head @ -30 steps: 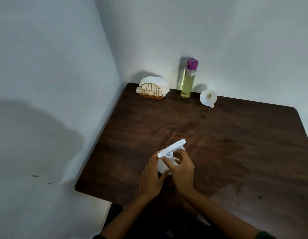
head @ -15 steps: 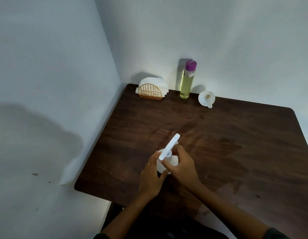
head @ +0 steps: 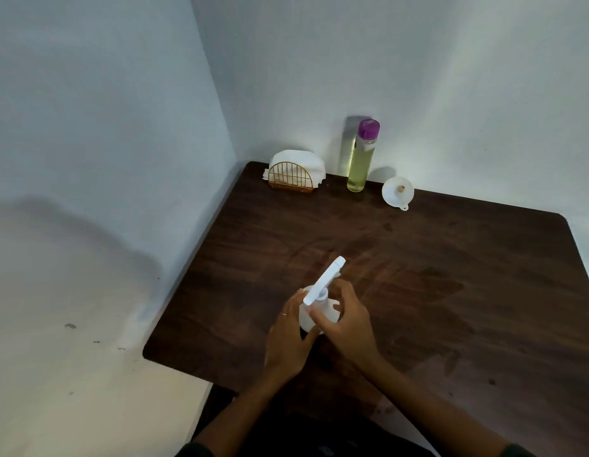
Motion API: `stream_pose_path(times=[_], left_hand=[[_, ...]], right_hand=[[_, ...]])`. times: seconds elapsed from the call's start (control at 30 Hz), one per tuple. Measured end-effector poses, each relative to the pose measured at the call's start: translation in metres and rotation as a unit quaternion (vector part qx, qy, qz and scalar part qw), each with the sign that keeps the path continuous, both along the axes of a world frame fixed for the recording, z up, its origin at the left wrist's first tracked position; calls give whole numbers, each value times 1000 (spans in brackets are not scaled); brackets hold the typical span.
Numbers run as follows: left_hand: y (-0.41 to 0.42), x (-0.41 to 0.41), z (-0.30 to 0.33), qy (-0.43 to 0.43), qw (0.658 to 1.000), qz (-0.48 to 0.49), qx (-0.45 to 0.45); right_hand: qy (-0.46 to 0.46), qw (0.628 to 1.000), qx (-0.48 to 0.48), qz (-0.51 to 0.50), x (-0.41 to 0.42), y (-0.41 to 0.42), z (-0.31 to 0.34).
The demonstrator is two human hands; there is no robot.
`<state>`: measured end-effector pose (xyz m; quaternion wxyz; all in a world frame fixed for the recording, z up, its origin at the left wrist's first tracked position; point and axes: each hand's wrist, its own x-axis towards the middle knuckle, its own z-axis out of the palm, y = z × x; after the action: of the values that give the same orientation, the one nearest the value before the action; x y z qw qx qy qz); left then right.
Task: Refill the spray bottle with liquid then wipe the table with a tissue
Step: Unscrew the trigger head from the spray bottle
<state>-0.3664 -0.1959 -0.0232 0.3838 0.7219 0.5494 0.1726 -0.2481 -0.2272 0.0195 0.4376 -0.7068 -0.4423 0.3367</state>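
early yet: left hand (head: 288,341) grips the sprayer (head: 316,311), right hand (head: 347,324) pinches its neck near the table's (head: 451,291) front edge; filling and wiping remain.

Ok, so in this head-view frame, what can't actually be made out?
- Spray bottle: both hands cover its body, so any liquid level is hidden.
- Whether its spray head is unscrewed: the neck joint is too small to tell.
- Left hand fingers: behind the bottle.
- Tissues: the count is hidden by the wire holder.
- Table: the near right corner is cut off by the frame's edge.
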Motion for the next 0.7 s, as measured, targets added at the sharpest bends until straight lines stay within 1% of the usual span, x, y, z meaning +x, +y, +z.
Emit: stream_pose_path(times=[0.13, 0.2, 0.27, 0.3, 0.4, 0.5, 0.6, 0.7], left_hand=[[-2, 0, 2, 1, 1000, 16, -4], [0, 1, 2, 10, 1000, 12, 0], [2, 0, 4, 3, 1000, -3, 11], [2, -2, 4, -2, 1000, -13, 14], [2, -3, 5, 2, 1000, -15, 26], [-1, -1, 2, 10, 999, 3, 49], [-2, 3, -2, -1, 1000, 14, 13], [-1, 4, -5, 24, 999, 25, 10]], right_hand=[[-29, 999, -20, -40, -3, 10, 3], [-35, 999, -17, -33, 0, 9, 1], [-62, 998, -8, -9, 2, 4, -4], [-65, 998, -9, 2, 3, 1, -4], [-33, 999, -6, 15, 4, -3, -3], [-45, 999, -9, -4, 2, 2, 2], [-75, 996, -31, -47, 0, 10, 5], [-71, 996, -39, -41, -1, 8, 3]])
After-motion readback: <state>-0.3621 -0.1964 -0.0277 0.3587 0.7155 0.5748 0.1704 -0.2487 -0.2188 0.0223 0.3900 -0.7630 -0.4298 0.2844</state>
